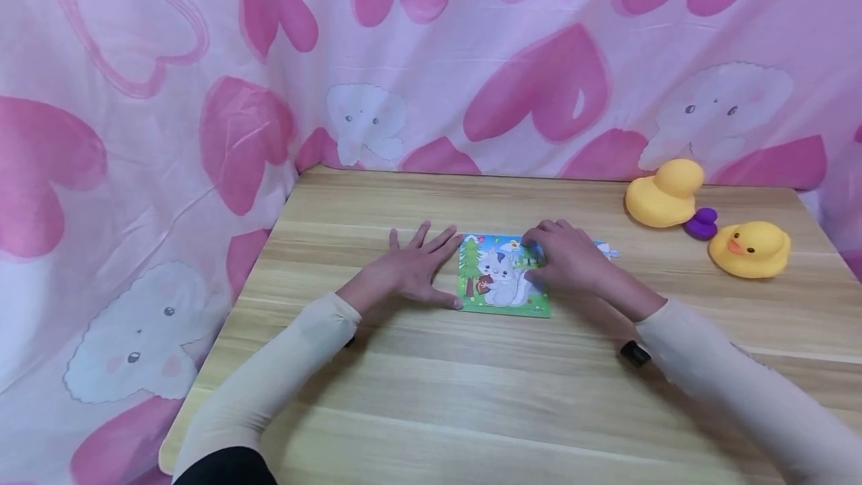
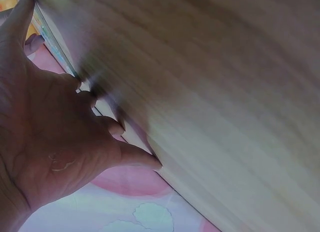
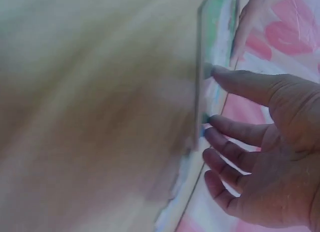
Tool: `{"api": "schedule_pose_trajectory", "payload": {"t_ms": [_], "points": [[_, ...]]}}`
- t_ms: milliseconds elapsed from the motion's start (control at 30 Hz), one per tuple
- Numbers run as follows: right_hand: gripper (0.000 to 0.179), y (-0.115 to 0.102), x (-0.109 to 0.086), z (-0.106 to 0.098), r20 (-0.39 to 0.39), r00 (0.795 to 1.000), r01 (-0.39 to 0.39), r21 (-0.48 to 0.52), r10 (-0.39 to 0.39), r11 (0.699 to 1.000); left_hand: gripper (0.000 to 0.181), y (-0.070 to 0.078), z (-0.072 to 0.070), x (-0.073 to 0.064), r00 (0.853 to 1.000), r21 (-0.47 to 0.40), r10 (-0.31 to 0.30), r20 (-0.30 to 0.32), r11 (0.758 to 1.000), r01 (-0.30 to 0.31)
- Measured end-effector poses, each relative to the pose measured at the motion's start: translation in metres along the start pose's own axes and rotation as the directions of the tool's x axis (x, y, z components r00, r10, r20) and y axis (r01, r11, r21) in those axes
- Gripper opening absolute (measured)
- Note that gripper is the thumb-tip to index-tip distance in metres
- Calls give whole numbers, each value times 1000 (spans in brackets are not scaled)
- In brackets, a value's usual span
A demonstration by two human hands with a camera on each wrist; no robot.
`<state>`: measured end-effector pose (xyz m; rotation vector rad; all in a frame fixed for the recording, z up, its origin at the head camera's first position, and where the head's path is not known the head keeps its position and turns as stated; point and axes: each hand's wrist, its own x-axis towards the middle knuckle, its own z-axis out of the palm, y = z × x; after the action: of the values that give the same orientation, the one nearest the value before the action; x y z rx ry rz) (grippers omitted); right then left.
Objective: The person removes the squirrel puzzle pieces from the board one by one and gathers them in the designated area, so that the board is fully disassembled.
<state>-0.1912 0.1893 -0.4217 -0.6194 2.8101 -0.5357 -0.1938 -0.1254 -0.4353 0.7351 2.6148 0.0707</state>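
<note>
A square picture puzzle point(image 1: 498, 294) with a grey squirrel, trees and grass lies flat on the wooden table. My left hand point(image 1: 419, 268) spreads its fingers along the left side, thumb tip at the near corner and a fingertip at the far one. In the left wrist view the palm point(image 2: 55, 127) and spread fingers show. Over the puzzle's right part, my right hand point(image 1: 569, 257) bends down with thumb and forefinger apart. The right wrist view shows this hand point(image 3: 280, 147) with those fingertips touching the puzzle point(image 3: 215, 41); its other fingers curve loosely.
A flat blue-and-white piece point(image 1: 608, 250) pokes out behind the right hand. Two yellow rubber ducks point(image 1: 660, 200) and a small purple duck point(image 1: 702, 224) stand at the table's back right. A pink heart-patterned curtain point(image 1: 417, 66) hangs along the back and left of the table point(image 1: 431, 403).
</note>
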Motion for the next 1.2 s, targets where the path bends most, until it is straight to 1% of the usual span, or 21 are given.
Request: {"api": "schedule_pose_trajectory", "payload": {"t_ms": [200, 367, 467, 600, 700, 767, 867, 1067, 1200], "points": [[60, -10, 9, -6, 16, 999, -33, -49, 34, 998, 125, 0, 0, 0, 1000, 3, -1, -1, 1000, 1], [62, -11, 12, -7, 23, 998, -54, -52, 56, 997, 125, 2, 0, 0, 1000, 3, -7, 12, 1000, 7], [61, -9, 14, -6, 31, 998, -58, -33, 59, 998, 125, 3, -1, -1, 1000, 5, -9, 10, 1000, 9], [62, -4, 20, -6, 57, 997, -59, 51, 56, 997, 125, 3, -2, -2, 1000, 6, -9, 5, 1000, 9], [63, 2, 23, -6, 82, 996, -56, 121, 46, 991, 125, 2, -1, -1, 1000, 15, -12, 5, 1000, 12], [63, 5, 24, -6, 95, 995, -47, 143, 34, 989, 125, 2, -1, -1, 1000, 16, -15, 7, 1000, 15], [63, 9, 24, -6, 98, 995, -29, 143, 15, 989, 125, 1, 0, -1, 1000, 17, -12, 3, 1000, 12], [61, 14, 23, -7, 72, 997, 24, 128, -33, 991, 125, 2, -1, 3, 1000, 1, 16, -13, 1000, -16], [60, 13, 25, -5, 66, 996, 45, 133, -54, 990, 125, 1, -1, 1, 1000, 8, -2, 3, 1000, 2]]}}
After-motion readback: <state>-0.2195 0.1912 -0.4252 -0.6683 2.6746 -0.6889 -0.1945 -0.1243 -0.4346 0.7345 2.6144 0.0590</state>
